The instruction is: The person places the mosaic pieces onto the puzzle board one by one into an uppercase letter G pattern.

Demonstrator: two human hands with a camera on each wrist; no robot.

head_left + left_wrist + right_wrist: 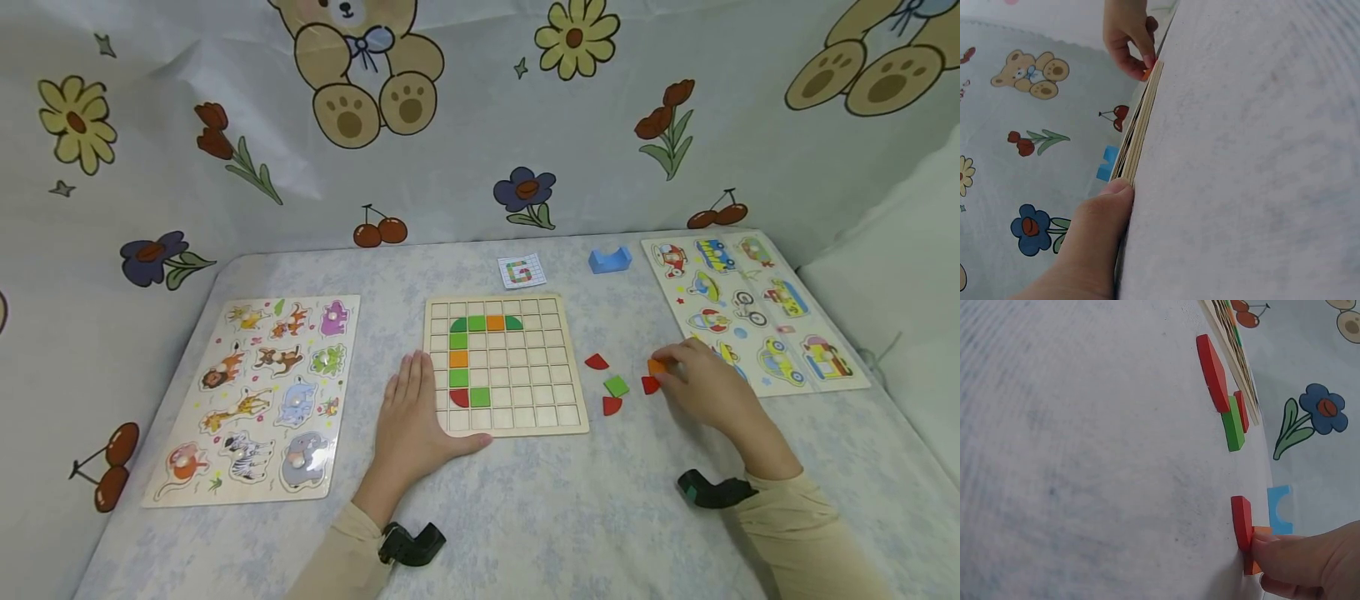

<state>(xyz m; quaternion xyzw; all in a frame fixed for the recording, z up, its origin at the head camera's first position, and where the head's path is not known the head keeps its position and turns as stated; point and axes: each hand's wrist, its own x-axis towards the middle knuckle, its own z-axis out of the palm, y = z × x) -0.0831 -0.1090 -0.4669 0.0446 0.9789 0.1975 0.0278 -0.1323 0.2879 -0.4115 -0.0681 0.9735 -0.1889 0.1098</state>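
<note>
Orange block [657,367], right of centre, looks light and stiff, best taken by its edges; right hand [708,390] fingers pinch it, left hand [415,418] fingers lie straight at the board [531,396].

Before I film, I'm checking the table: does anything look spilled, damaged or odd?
Nothing stands out as spilled or damaged. Loose red pieces lie beside the grid board, and the right hand pinches an orange piece, which seems ordinary mid-puzzle.
</note>
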